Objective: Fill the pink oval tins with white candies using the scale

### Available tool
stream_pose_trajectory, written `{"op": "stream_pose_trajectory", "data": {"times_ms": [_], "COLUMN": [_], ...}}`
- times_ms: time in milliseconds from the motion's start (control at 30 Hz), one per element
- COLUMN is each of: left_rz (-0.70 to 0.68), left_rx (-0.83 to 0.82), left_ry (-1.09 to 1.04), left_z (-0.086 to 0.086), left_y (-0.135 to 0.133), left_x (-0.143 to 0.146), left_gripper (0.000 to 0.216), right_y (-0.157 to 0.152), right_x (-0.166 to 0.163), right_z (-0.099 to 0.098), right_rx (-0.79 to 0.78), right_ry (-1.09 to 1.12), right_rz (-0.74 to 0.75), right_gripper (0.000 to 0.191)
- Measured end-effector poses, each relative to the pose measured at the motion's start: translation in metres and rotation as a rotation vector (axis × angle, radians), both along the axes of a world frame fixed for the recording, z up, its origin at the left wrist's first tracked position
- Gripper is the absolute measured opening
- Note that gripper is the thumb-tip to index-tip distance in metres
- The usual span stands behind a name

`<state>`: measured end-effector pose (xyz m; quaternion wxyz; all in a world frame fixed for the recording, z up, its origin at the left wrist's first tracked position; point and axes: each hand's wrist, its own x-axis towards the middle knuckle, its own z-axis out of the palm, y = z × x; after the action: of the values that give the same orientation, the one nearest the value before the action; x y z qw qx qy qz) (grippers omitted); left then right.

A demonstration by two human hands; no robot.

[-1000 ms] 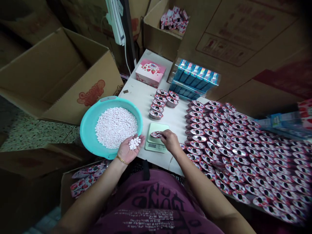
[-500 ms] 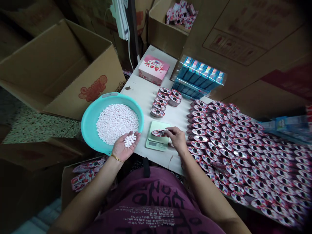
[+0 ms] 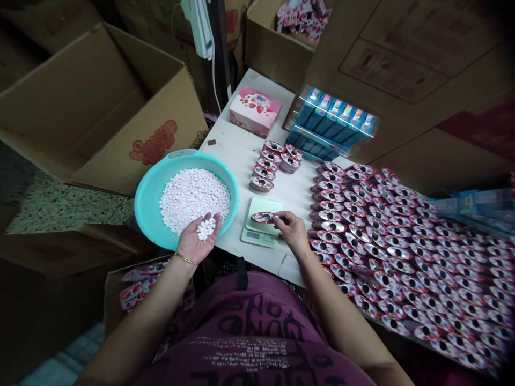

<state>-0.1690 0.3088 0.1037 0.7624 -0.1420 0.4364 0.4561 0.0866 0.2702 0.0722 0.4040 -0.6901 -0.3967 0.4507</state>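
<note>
My left hand (image 3: 197,241), palm up and cupped, carries a small heap of white candies (image 3: 206,228) at the near rim of a turquoise basin (image 3: 147,214). More of the same small white candies (image 3: 193,198) lie in that basin. On a pale green digital scale (image 3: 263,238) stands a small oval-topped candy box (image 3: 261,216) with a red and pink printed top. The fingertips of my right hand (image 3: 292,229) are pinched at the right end of this box. What exactly lies between them is partly hidden.
Several matching oval-topped boxes (image 3: 265,174) stand behind the scale, and dense rows (image 3: 398,252) fill the right side. A pink strawberry carton (image 3: 255,110) and blue packs in clear plastic (image 3: 332,123) stand farther back. Large open cardboard box (image 3: 161,126) at left.
My left hand has shifted slightly left and toward me with the candies in its palm. My right hand stays at the box on the scale.
</note>
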Motion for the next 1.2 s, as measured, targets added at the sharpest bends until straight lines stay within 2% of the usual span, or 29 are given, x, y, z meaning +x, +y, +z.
{"op": "stream_pose_trajectory", "data": {"times_ms": [167, 300, 367, 467, 533, 600, 667, 733, 867, 967, 1033, 1100, 1200], "left_rz": [-0.088, -0.182, -0.197, -0.209, -0.206, -0.191, -0.172, -0.145, -0.083, -0.052, -0.048, -0.052, -0.062], "left_rx": [-0.01, 0.016, 0.013, -0.026, -0.058, -0.069, -0.066, -0.065, -0.083, -0.09, -0.092, -0.089, -0.093], "left_ry": [-0.026, -0.062, -0.084, -0.112, -0.112, -0.098, -0.072, -0.04, 0.016, 0.049, 0.064, 0.077, 0.093], "left_z": [-0.001, -0.002, 0.0, 0.002, 0.004, 0.004, 0.002, 0.001, 0.0, 0.004, 0.007, 0.008, 0.006], "left_y": [-0.003, -0.001, 0.002, 0.011, 0.016, 0.02, 0.023, 0.026, 0.032, 0.036, 0.037, 0.036, 0.034], "left_x": [0.014, 0.036, 0.044, 0.047, 0.044, 0.037, 0.029, 0.021, 0.012, 0.012, 0.013, 0.013, 0.012], "left_gripper": [0.019, 0.021, 0.021, 0.019, 0.017, 0.015, 0.014, 0.014, 0.014, 0.013, 0.013, 0.014, 0.016], "right_y": [0.004, 0.016, 0.022, 0.025, 0.022, 0.017, 0.018, 0.028, 0.082, 0.129, 0.142, 0.129, 0.068], "right_x": [-0.027, -0.057, -0.059, -0.044, -0.029, -0.014, 0.005, 0.028, 0.072, 0.087, 0.091, 0.096, 0.103], "right_z": [0.015, 0.037, 0.04, 0.032, 0.021, 0.011, 0.002, -0.004, -0.021, -0.033, -0.034, -0.028, -0.01], "right_rx": [0.089, 0.272, 0.339, 0.306, 0.193, 0.076, 0.022, 0.008, -0.082, -0.124, -0.066, 0.024, 0.085], "right_ry": [0.023, -0.033, -0.129, -0.489, -0.778, -0.971, -1.052, -1.098, -1.182, -1.187, -1.191, -1.198, -1.151], "right_rz": [0.091, 0.393, 0.444, 0.446, 0.555, 0.664, 0.684, 0.603, 0.398, 0.364, 0.376, 0.389, 0.555], "right_gripper": [0.02, 0.016, 0.018, 0.03, 0.042, 0.043, 0.039, 0.039, 0.037, 0.034, 0.034, 0.035, 0.03]}}
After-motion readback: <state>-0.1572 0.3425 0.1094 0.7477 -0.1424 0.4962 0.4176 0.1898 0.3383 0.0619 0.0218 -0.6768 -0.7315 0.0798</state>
